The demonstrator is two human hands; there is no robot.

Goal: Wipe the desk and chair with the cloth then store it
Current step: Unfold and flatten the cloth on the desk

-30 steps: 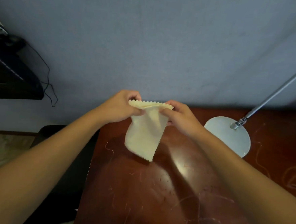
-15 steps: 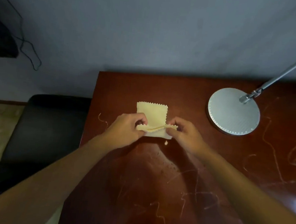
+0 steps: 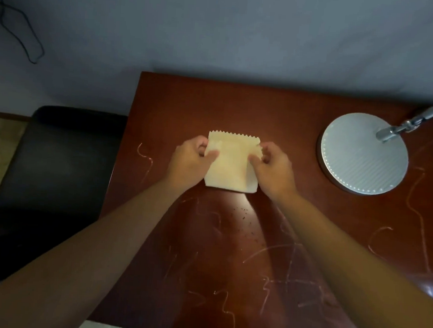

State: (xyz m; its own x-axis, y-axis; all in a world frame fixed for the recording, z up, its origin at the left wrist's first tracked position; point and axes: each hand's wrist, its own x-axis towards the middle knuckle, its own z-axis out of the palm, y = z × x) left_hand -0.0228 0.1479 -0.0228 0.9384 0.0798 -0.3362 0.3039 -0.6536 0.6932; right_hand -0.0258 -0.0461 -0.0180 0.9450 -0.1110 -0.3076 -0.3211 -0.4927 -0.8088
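A pale yellow cloth [image 3: 229, 164] with a zigzag far edge lies folded flat on the dark red wooden desk [image 3: 229, 254]. My left hand [image 3: 188, 162] pinches the cloth's left edge, thumb on top. My right hand [image 3: 274, 169] pinches its right edge the same way. Both hands rest low on the desk surface. A black chair [image 3: 62, 158] stands to the left of the desk.
A round silver lamp base [image 3: 364, 153] with a metal arm [image 3: 418, 119] sits on the desk at the right. Pale scratch marks and small dark crumbs cover the desk top. A grey wall stands behind, with a black cable [image 3: 17, 27] hanging at the upper left.
The cloth went from hanging in the air between my hands to lying folded flat on the desk. My hands came down with it and folded its near half over.
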